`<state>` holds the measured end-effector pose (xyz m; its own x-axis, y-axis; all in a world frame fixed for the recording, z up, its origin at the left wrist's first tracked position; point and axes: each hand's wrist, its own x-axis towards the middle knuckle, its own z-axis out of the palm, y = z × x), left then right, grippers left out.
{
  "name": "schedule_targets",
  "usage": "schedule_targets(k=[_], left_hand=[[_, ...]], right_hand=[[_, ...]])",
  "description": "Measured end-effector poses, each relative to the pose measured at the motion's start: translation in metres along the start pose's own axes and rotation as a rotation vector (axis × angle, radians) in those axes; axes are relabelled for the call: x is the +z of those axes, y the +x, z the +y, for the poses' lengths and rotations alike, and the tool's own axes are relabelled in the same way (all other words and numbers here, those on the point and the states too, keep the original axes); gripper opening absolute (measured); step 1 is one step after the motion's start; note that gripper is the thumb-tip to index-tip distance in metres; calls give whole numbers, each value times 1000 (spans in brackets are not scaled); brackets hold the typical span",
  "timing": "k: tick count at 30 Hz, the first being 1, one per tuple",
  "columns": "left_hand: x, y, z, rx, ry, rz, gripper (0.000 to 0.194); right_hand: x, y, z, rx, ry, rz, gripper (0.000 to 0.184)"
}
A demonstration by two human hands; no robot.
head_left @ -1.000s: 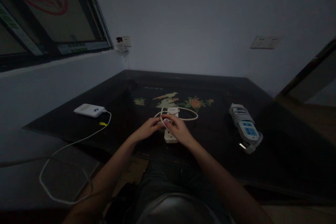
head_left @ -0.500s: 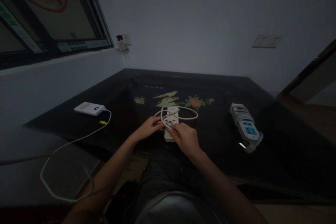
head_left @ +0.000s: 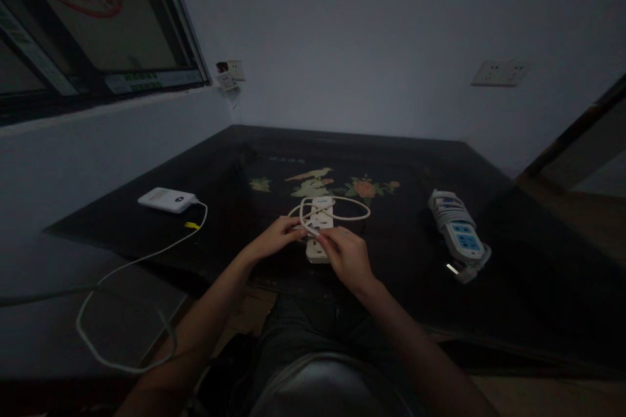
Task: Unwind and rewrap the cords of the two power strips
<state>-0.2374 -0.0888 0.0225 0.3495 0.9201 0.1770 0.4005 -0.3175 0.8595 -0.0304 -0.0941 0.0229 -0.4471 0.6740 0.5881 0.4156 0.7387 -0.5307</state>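
Observation:
A white power strip lies lengthwise on the dark table in front of me, with its pale power cord looped over it and out to the right. My left hand is at the strip's left side, its fingers closed around part of the cord or its plug; which one is hard to make out. My right hand pinches the cord just above the strip's near half. The hands are close together, fingertips almost meeting over the strip.
A white power bank with a cable and yellow tag lies to the left; the cable hangs over the table edge. On the right is another power strip with blue sockets, its cord wrapped round it. Wall sockets are behind.
My right hand has shifted slightly upward with the cord, uncovering more of the strip's near end. My left hand stays almost where it was.

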Motion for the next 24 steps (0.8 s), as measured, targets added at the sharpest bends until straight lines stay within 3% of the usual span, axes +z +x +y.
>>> schedule_targets(k=[6, 12, 18, 24], left_hand=[[2, -3, -1, -40, -245, 32, 38], [3, -4, 2, -29, -277, 37, 40], [0, -9, 4, 14, -95, 52, 39], [-8, -28, 1, 12, 147, 67, 34]], right_hand=[[-3, 3, -5, 89, -8, -20, 21], [-8, 7, -7, 200, -45, -104, 24], [-2, 1, -4, 84, -145, -107, 29], [9, -13, -13, 95, -165, -135, 25]])
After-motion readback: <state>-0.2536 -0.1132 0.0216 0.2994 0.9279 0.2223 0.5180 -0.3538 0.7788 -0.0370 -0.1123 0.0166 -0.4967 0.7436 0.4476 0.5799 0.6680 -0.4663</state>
